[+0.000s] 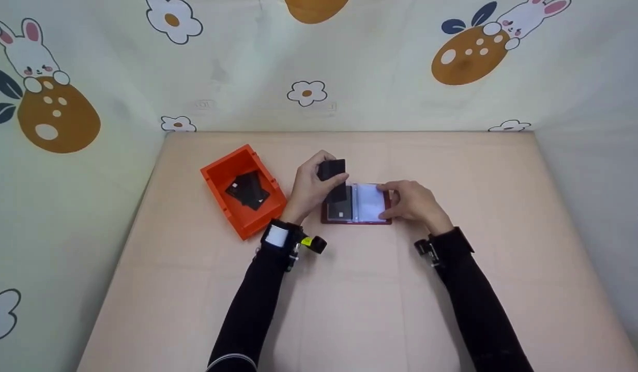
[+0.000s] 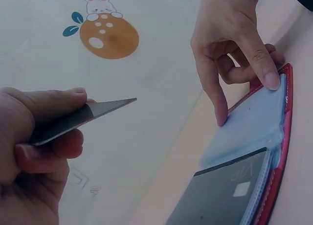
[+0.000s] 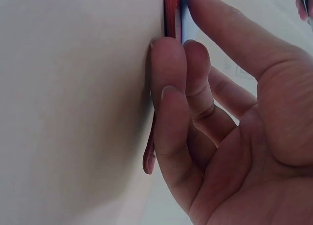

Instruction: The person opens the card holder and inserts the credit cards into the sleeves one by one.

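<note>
My left hand (image 1: 307, 187) pinches a black card (image 1: 332, 168) between thumb and fingers, above the left half of a small red card holder (image 1: 389, 209). In the left wrist view the card shows nearly edge-on and tilted. The holder lies spread out flat, with a black "VIP" card (image 2: 220, 188) in its left clear pocket. A clear sleeve (image 1: 369, 202) with a pale look covers the right half. My right hand (image 1: 418, 202) holds the holder's right side, thumb and index finger on the sleeve, its other fingers curled by the red edge.
An orange bin (image 1: 236, 219) stands left of the holder, set at an angle, with several black cards (image 1: 248, 190) inside. The pale table (image 1: 350, 299) meets a printed cloth wall (image 1: 246, 67) at its back edge.
</note>
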Demonstrator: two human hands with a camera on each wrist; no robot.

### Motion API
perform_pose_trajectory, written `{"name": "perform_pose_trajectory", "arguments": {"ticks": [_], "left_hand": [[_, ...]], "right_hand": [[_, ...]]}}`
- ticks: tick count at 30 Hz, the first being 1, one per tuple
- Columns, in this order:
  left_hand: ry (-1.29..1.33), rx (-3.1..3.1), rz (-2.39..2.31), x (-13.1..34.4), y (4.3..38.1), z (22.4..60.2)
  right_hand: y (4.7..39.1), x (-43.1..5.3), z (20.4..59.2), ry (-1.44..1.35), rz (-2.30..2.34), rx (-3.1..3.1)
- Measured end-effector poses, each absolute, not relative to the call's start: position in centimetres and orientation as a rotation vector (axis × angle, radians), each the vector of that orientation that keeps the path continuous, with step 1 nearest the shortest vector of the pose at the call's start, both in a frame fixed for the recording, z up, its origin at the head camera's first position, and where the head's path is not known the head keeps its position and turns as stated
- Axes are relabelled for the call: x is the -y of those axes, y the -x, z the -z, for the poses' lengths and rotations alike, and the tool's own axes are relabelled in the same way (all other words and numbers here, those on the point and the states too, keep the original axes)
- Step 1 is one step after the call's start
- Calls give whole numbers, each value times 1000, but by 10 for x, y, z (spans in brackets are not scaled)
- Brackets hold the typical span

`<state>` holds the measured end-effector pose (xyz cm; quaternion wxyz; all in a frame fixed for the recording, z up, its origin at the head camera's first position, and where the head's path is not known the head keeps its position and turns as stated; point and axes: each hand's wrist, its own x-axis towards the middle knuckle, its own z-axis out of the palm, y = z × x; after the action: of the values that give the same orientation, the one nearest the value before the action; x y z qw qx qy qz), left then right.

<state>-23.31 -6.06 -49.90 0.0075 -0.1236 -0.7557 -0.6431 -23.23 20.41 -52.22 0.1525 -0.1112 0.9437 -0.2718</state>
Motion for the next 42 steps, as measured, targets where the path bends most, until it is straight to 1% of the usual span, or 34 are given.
{"name": "perform_pose_trajectory", "arguments": {"ticks": [6,14,18,27,42], "left_hand": [[421,2294,2139,59,234,499],[399,2146,2344,59,234,501],[407,2127,2239,59,234,498],[276,2122,1990,59,237,500],[179,2264,1827,61,238,500]], "right_hand": [[232,-203,520,341,770,-2720],[234,-203,520,357,753,-2730],[233,-203,520,351,757,-2731],[233,-204,520,333,784,-2717],[232,-203,521,350,749,-2729]]}}
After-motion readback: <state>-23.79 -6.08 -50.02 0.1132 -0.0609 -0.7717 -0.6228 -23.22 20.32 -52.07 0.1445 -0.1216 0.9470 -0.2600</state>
